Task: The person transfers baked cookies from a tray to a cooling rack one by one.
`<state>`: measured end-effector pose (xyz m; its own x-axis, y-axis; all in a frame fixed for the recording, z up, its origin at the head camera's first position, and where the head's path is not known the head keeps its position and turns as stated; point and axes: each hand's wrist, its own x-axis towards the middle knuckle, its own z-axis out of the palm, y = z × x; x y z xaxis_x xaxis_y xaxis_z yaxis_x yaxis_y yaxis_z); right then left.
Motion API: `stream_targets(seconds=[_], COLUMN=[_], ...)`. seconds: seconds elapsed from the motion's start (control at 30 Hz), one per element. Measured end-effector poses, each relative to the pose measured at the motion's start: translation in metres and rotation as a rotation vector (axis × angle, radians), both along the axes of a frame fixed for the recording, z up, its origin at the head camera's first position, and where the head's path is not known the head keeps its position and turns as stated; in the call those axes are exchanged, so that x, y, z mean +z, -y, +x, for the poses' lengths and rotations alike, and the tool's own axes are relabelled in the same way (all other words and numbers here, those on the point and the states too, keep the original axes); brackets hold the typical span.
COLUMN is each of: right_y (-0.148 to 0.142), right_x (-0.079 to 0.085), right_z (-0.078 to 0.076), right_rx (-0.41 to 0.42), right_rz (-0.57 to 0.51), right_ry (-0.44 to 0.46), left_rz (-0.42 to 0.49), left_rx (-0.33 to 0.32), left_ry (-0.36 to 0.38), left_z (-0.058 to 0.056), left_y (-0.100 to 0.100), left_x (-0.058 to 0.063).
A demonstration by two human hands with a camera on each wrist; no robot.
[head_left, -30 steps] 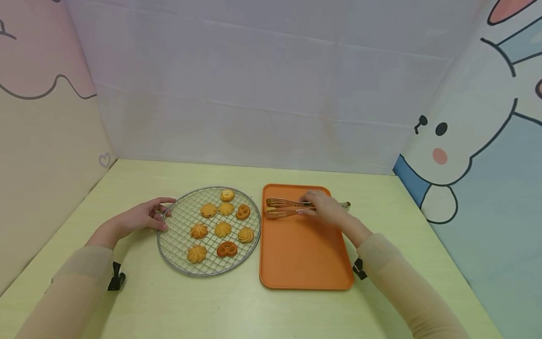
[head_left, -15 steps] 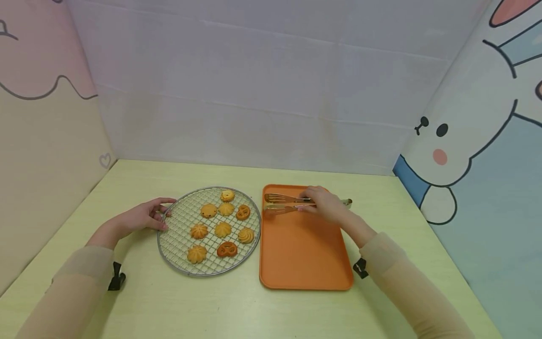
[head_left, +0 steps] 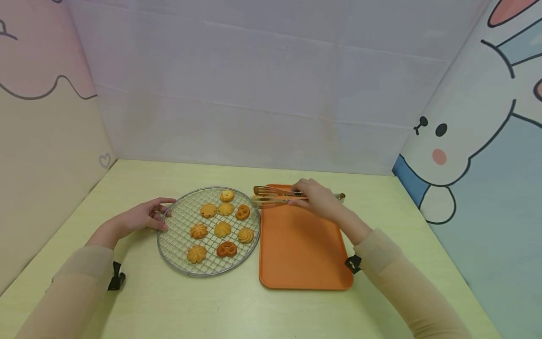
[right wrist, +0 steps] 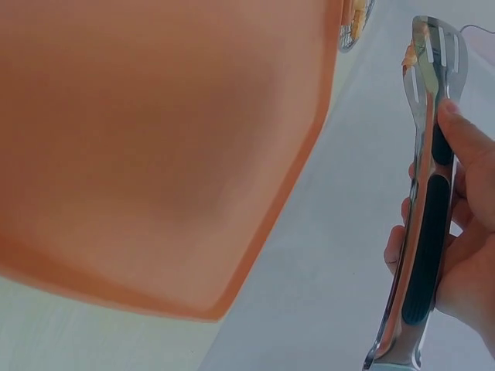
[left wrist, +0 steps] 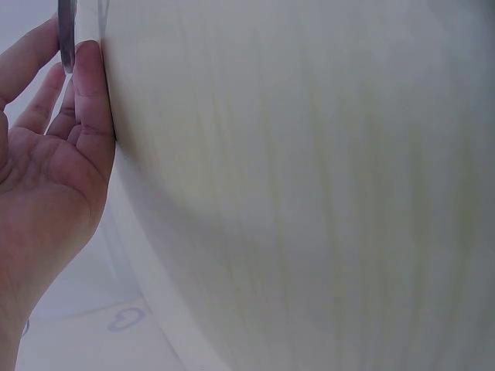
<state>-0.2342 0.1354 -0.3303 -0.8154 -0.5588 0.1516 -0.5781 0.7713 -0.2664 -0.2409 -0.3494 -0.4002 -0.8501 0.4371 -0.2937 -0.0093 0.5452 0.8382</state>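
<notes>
My left hand [head_left: 146, 217] holds the left rim of a round wire cooling rack [head_left: 173, 245]; in the left wrist view a short piece of the metal rim [left wrist: 66, 39] shows at the fingers. Several cookies [head_left: 222, 229] and two pretzels [head_left: 227, 249] lie on the mesh. My right hand [head_left: 315, 200] grips metal serving tongs [head_left: 275, 198] with dark handle pads, above the far end of an orange tray [head_left: 305, 254]. Their slotted tips [right wrist: 437, 54] stand slightly apart, reaching over the rack's right edge. A brownish patch shows by the tips; I cannot tell what it is.
Rack and tray sit side by side on a pale wooden table [head_left: 237, 310], almost touching. A white wall [head_left: 254, 94] stands behind. Printed panels flank the table, with a cartoon rabbit [head_left: 466, 141] on the right one.
My right hand has lifted the tongs off the tray and carried them left and a little away, so the tips now reach the rack's edge. The left hand has stayed still.
</notes>
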Motion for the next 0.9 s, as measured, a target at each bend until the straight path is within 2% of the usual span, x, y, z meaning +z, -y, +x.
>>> stream_targets(seconds=[0.23, 0.5, 0.9], right_y=[0.016, 0.04, 0.078], right_x=[0.006, 0.016, 0.024], right_z=[0.001, 0.003, 0.003], right_rx=[0.006, 0.007, 0.015], right_rz=[0.001, -0.024, -0.034], right_ry=[-0.026, 0.02, -0.014], left_rz=[-0.002, -0.014, -0.002], left_rx=[-0.005, -0.006, -0.003], left_ry=[-0.007, -0.012, -0.008], left_z=[-0.001, 0.001, 0.003], left_y=[0.001, 0.001, -0.001], left_x=[-0.001, 0.0, 0.002])
